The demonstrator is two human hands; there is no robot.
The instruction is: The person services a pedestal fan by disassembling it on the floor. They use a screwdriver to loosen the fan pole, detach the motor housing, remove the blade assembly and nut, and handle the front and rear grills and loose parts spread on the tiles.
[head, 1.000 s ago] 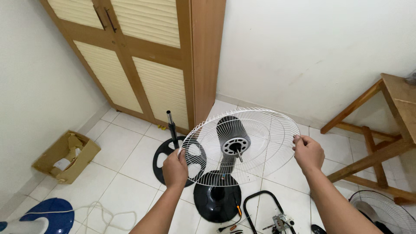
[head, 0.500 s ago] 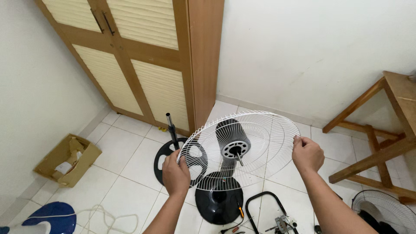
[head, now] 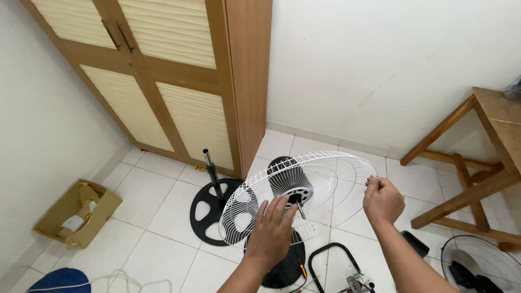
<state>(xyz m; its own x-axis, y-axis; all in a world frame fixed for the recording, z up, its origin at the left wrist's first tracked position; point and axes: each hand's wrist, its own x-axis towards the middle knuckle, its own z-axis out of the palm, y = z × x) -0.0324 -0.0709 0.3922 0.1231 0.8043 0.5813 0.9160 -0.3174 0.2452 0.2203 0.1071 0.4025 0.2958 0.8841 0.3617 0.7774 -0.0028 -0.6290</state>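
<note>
Above the tiled floor, between both hands, a white wire fan guard (head: 304, 198) hangs tilted, the left hand (head: 271, 233) spread open against its face, the right hand (head: 382, 201) pinching its rim.

Two hands, left (head: 269, 234) and right (head: 383, 201); two white fan grilles (head: 325, 190) (head: 480, 260); one motor (head: 290, 182); one round stand base (head: 209, 214); one cardboard box (head: 76, 212).

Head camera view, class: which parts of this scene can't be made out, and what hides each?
- Black object under the wire fan guard: head view, covered by the left hand.
- Second fan: cut by the bottom right corner.
- Blue item: cut by the bottom edge.
- Cardboard box contents: too small.
</note>
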